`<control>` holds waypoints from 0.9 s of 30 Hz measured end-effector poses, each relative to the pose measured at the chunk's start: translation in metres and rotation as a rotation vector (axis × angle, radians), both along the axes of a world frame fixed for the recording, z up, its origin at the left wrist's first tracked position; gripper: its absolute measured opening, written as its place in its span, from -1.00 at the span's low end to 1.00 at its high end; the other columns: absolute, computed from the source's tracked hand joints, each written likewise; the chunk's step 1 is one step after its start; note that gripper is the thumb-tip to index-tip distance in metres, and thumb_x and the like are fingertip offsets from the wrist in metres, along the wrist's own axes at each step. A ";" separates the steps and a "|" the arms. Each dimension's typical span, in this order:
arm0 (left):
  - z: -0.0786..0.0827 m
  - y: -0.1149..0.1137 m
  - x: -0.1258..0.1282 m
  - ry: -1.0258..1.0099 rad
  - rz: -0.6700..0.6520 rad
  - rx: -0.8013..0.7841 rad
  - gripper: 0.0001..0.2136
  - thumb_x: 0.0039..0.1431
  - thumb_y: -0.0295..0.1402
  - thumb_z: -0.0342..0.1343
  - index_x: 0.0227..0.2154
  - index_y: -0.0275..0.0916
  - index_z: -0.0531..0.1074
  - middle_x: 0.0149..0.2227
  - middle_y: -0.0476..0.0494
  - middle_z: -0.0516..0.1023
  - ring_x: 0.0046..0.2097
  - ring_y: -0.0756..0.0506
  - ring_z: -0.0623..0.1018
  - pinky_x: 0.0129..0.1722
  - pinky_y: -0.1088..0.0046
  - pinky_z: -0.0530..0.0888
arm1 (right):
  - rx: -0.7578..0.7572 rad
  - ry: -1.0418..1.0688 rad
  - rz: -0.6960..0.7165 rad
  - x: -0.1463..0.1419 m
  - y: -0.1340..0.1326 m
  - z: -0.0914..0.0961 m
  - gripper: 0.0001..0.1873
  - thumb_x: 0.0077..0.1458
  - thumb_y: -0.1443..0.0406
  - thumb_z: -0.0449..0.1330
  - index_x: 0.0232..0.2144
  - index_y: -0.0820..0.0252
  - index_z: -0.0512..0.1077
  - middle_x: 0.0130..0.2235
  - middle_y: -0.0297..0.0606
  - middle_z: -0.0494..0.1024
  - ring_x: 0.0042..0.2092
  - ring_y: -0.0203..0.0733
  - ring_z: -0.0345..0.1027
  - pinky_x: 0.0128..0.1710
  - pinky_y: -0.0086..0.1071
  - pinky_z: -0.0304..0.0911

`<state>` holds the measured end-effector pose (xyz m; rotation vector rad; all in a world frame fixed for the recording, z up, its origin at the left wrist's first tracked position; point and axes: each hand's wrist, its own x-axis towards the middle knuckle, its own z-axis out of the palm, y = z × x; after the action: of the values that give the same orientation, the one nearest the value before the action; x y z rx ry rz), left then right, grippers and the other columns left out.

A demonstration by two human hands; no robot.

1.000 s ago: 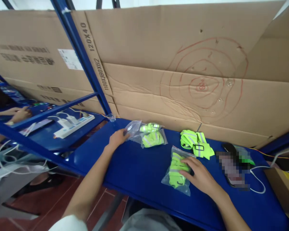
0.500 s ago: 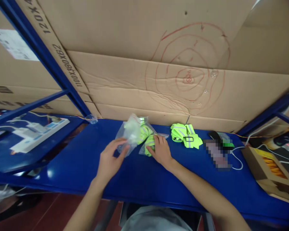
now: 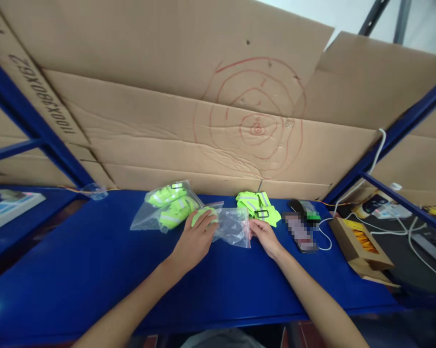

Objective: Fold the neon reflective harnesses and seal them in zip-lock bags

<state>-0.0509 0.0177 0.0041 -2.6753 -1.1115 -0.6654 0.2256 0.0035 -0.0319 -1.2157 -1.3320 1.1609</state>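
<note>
My left hand (image 3: 195,240) lies over a neon-yellow reflective band (image 3: 204,213) at the closed end of a clear plastic bag (image 3: 233,226), fingers curled on it. At the bag's other end my right hand (image 3: 263,234) pinches the open edge. Two more bagged neon bands (image 3: 166,207) lie to the left on the blue table (image 3: 94,270). A loose neon band with a black buckle (image 3: 258,212) lies just behind my right hand.
Cardboard sheets (image 3: 174,96) with red circles drawn on them wall off the back. A dark device (image 3: 300,226) and a white cable (image 3: 327,237) lie to the right, beside an open cardboard box (image 3: 363,244). Blue rack posts (image 3: 33,130) stand at the left and right.
The view has swung right. My left hand let go of the upper bag and came onto the neon band; my right hand moved to the mouth of the same bag.
</note>
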 end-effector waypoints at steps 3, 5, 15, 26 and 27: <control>0.000 -0.006 0.017 0.026 -0.006 -0.033 -0.54 0.30 -0.49 0.01 0.25 -0.19 0.39 0.35 -0.39 0.37 0.43 -0.40 0.29 0.38 -0.36 0.09 | -0.016 0.079 -0.009 -0.004 -0.002 -0.007 -0.47 0.11 -0.15 0.31 -0.36 0.21 0.47 -0.49 -0.36 0.49 -0.49 -0.32 0.32 -0.42 -0.41 0.31; -0.005 -0.012 0.027 0.053 -0.059 -0.030 -0.33 0.28 -0.33 0.15 0.43 -0.19 0.15 0.48 -0.44 0.11 0.49 -0.45 0.16 0.39 -0.41 -0.01 | -0.014 0.112 0.017 -0.009 -0.005 -0.009 -0.50 0.05 -0.11 0.37 -0.32 0.19 0.45 -0.47 -0.39 0.49 -0.49 -0.33 0.32 -0.43 -0.42 0.30; -0.021 -0.015 0.026 -0.069 -0.168 0.097 -0.30 0.28 0.05 0.20 0.36 -0.21 0.29 0.15 -0.30 0.57 0.26 -0.28 0.49 0.50 -0.15 -0.27 | -0.029 0.053 0.147 -0.017 -0.023 -0.021 -0.53 0.10 -0.07 0.38 -0.29 0.19 0.39 -0.53 -0.47 0.33 -0.52 -0.40 0.13 -0.51 -0.50 0.05; 0.013 0.022 -0.053 -0.239 0.505 -0.184 -0.43 0.44 0.08 -0.13 0.33 -0.12 0.32 0.34 -0.25 0.40 0.36 -0.19 0.39 0.39 0.21 0.28 | -0.081 -0.119 0.193 0.010 -0.012 -0.031 -0.52 0.05 -0.07 0.40 -0.26 0.18 0.44 -0.48 -0.42 0.40 -0.52 -0.36 0.18 -0.53 -0.47 0.11; 0.016 0.031 -0.076 -0.288 0.678 -0.199 -0.45 0.49 -0.03 -0.22 0.33 -0.21 0.31 0.31 -0.35 0.42 0.34 -0.24 0.41 0.35 0.14 0.32 | -0.066 -0.148 0.169 0.011 -0.009 -0.032 -0.49 0.05 -0.09 0.38 -0.21 0.19 0.47 -0.45 -0.37 0.45 -0.50 -0.32 0.24 -0.53 -0.45 0.15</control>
<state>-0.1268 0.0492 0.0199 -2.1368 -2.1068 -0.8379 0.2365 -0.0059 -0.0642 -1.2764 -1.5422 1.2615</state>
